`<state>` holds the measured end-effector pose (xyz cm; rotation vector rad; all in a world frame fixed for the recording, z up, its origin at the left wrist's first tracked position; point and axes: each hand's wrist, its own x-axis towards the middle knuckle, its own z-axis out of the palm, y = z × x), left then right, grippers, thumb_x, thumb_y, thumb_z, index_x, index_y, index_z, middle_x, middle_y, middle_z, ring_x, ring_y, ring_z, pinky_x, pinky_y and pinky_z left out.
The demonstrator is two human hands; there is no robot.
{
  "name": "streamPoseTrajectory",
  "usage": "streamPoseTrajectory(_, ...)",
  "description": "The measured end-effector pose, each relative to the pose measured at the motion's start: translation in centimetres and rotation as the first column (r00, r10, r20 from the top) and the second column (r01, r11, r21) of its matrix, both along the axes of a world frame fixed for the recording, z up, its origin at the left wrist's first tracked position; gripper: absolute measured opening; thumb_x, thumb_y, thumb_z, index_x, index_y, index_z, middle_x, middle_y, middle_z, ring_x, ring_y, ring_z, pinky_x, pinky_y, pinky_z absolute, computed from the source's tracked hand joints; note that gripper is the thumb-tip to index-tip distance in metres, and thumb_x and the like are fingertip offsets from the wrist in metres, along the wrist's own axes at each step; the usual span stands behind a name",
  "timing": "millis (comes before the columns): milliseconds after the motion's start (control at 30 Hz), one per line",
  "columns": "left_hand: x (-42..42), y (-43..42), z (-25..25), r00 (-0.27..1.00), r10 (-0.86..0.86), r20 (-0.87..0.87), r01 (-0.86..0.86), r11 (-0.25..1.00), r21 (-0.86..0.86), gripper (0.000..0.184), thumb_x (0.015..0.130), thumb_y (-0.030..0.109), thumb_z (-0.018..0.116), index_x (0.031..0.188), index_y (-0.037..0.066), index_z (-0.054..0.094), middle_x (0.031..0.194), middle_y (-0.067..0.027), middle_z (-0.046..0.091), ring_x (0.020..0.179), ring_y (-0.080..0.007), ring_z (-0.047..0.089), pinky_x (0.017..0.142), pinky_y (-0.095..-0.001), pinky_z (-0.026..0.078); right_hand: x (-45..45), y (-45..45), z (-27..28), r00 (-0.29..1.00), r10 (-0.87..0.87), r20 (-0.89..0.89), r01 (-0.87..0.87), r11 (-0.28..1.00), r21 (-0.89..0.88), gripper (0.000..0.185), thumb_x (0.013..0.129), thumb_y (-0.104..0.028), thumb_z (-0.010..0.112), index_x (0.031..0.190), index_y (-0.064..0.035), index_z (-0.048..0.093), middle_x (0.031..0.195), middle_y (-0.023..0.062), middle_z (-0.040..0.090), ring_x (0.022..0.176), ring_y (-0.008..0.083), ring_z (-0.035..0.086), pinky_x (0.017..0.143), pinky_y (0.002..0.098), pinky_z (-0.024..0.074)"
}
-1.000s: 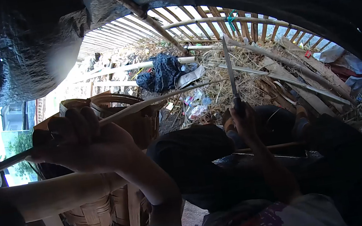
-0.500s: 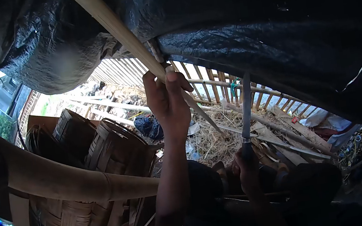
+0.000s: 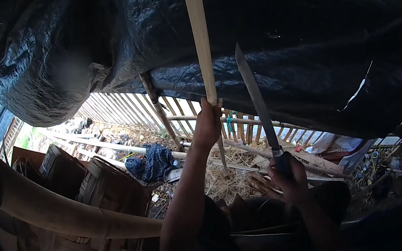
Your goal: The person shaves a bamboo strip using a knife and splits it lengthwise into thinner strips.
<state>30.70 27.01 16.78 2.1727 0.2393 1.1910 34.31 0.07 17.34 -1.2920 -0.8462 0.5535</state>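
Note:
My left hand [image 3: 207, 126] is closed around a long pale bamboo strip [image 3: 200, 38]. The strip stands nearly upright, its upper part running out of the top of the view and its narrow lower end pointing down below the hand. To the right, my right hand [image 3: 292, 180] grips the dark handle of a long knife [image 3: 257, 94]. Its blade points up and leans slightly left, apart from the strip.
Black plastic sheeting [image 3: 315, 63] hangs low overhead. Woven bamboo baskets [image 3: 109, 182] and a thick bamboo pole [image 3: 64, 211] stand at the left. Shavings [image 3: 219, 184] litter the ground before a slatted bamboo fence [image 3: 127, 110].
The bamboo strip has swung from leaning left to nearly upright as my left hand moved right and down. The knife has tilted from leaning right to leaning left. The view has shifted.

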Motion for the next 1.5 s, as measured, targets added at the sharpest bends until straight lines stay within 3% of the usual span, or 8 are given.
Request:
streamPoseTrajectory(233,-0.4,-4.6,7.0,0.993,0.097,0.072,-0.093,0.994,-0.053,0.022,0.096,0.014,0.043,0.104,0.000,0.029,0.065,-0.0210,0.052,0.056,-0.0390,0.056,0.046,-0.0415,0.038,1.5,-0.9,0.1,1.000,0.003,-0.030,0.000,0.996,0.085,0.011,0.085,-0.002,0.056,0.093,-0.0036,0.049,0.071,0.0008,0.055,0.056,0.0033,0.049,0.049,0.0201,0.0397)
streamPoseTrajectory(333,0.8,-4.1,7.3,0.956,0.039,0.290,-0.053,0.998,0.039,0.025,0.098,0.017,0.038,0.114,-0.001,0.032,0.070,-0.0016,0.045,0.055,-0.0050,0.041,0.047,-0.0217,0.035,1.4,-1.4,-0.4,0.995,-0.047,-0.088,0.060,0.987,0.149,0.009,0.088,-0.004,0.055,0.094,-0.0035,0.048,0.069,0.0006,0.054,0.052,0.0028,0.047,0.045,0.0191,0.0374)
streamPoseTrajectory(467,2.2,-3.9,6.9,0.977,-0.092,0.194,0.096,0.995,-0.010,0.023,0.098,0.018,0.037,0.114,0.001,0.035,0.069,-0.0051,0.047,0.055,-0.0099,0.043,0.048,-0.0258,0.035,2.8,-1.7,0.1,0.994,-0.090,-0.059,0.099,0.979,0.177,0.016,0.086,-0.008,0.059,0.097,-0.0009,0.050,0.067,0.0024,0.054,0.054,0.0047,0.050,0.047,0.0206,0.0394)
streamPoseTrajectory(667,4.5,-5.7,5.6,0.920,-0.369,0.132,0.388,0.906,-0.170,0.025,0.098,0.019,0.037,0.116,0.001,0.039,0.065,-0.0078,0.048,0.057,-0.0127,0.048,0.051,-0.0303,0.036,8.5,0.8,4.0,0.544,-0.333,0.770,0.297,0.935,0.194,0.038,0.078,-0.011,0.068,0.112,-0.0016,0.053,0.090,0.0164,0.061,0.077,0.0314,0.062,0.069,0.0392,0.0490)
streamPoseTrajectory(1133,10.0,-8.6,-1.8,0.809,-0.588,-0.016,0.571,0.792,-0.215,0.038,0.101,0.018,0.032,0.135,0.002,0.036,0.075,0.0047,0.044,0.062,-0.0018,0.033,0.055,-0.0177,0.029,13.2,1.5,1.9,0.291,-0.266,0.919,0.607,0.794,0.037,0.033,0.068,-0.020,0.072,0.099,-0.0115,0.063,0.081,0.0093,0.066,0.075,0.0323,0.064,0.069,0.0409,0.0506)
streamPoseTrajectory(1300,11.8,-9.7,-2.4,0.905,-0.421,0.058,0.415,0.905,0.093,0.027,0.099,0.016,0.038,0.118,0.000,0.048,0.077,-0.0063,0.053,0.065,-0.0146,0.047,0.060,-0.0321,0.040,14.1,0.7,2.1,0.206,-0.297,0.932,0.743,0.668,0.049,0.027,0.062,-0.020,0.069,0.088,-0.0147,0.068,0.072,0.0086,0.066,0.068,0.0329,0.063,0.064,0.0420,0.0519)
streamPoseTrajectory(1367,10.5,-11.2,0.5,0.893,-0.430,-0.130,0.407,0.897,-0.171,0.019,0.096,0.015,0.044,0.095,-0.003,0.051,0.075,-0.0249,0.057,0.070,-0.0451,0.054,0.060,-0.0460,0.041,14.5,-0.1,1.8,0.228,-0.293,0.928,0.788,0.616,0.001,0.024,0.060,-0.019,0.068,0.084,-0.0146,0.069,0.070,0.0095,0.065,0.067,0.0334,0.063,0.062,0.0421,0.0520)
streamPoseTrajectory(1500,11.8,-11.5,-0.5,0.901,-0.430,-0.064,0.427,0.903,-0.055,0.023,0.096,0.017,0.045,0.097,-0.005,0.051,0.078,-0.0253,0.056,0.072,-0.0431,0.054,0.063,-0.0443,0.043,15.6,-0.9,1.9,0.181,-0.300,0.937,0.827,0.562,0.020,0.019,0.060,-0.019,0.068,0.077,-0.0132,0.069,0.065,0.0107,0.064,0.064,0.0333,0.063,0.059,0.0425,0.0516)
